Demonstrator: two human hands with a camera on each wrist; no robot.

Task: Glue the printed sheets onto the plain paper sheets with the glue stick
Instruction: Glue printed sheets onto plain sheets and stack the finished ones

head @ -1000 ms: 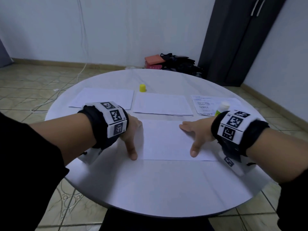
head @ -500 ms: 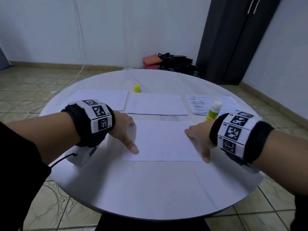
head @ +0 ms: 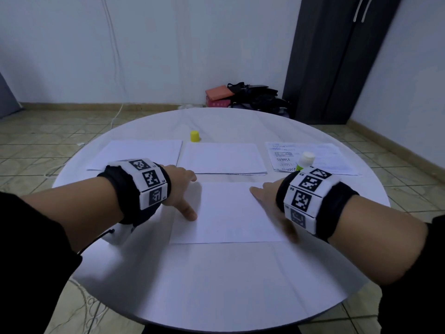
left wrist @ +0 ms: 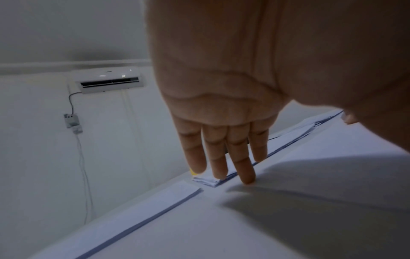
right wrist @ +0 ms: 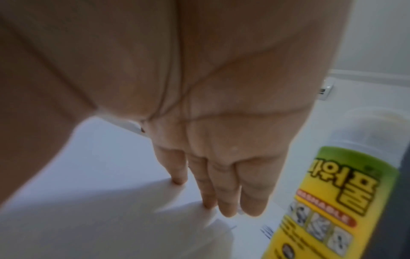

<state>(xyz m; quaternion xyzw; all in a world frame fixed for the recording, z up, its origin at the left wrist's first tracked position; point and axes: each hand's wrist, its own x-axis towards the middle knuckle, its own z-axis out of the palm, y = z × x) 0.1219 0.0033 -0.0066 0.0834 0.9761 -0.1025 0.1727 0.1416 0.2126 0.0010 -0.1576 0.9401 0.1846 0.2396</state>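
A white sheet point(head: 228, 213) lies flat in front of me on the round table. My left hand point(head: 181, 194) rests flat on its left edge, fingers point(left wrist: 221, 157) straight. My right hand point(head: 269, 201) presses its right edge with straight fingers point(right wrist: 224, 198). The glue stick point(head: 304, 161) stands upright, uncapped, just behind my right wrist; its yellow-green label point(right wrist: 321, 201) fills the right wrist view. The yellow cap point(head: 194, 136) sits at the back. Printed sheets point(head: 310, 155) lie at the right, a plain stack point(head: 222, 159) in the middle, and more plain paper point(head: 139, 153) at the left.
The round white table point(head: 216, 273) has bare surface near its front edge. On the floor behind lie a dark bag and orange boxes point(head: 240, 95). A dark cabinet point(head: 337, 56) stands at the back right.
Both hands have slid outward along the sheet toward its side edges. The head view has tilted slightly, and the right thumb is blurred from motion.
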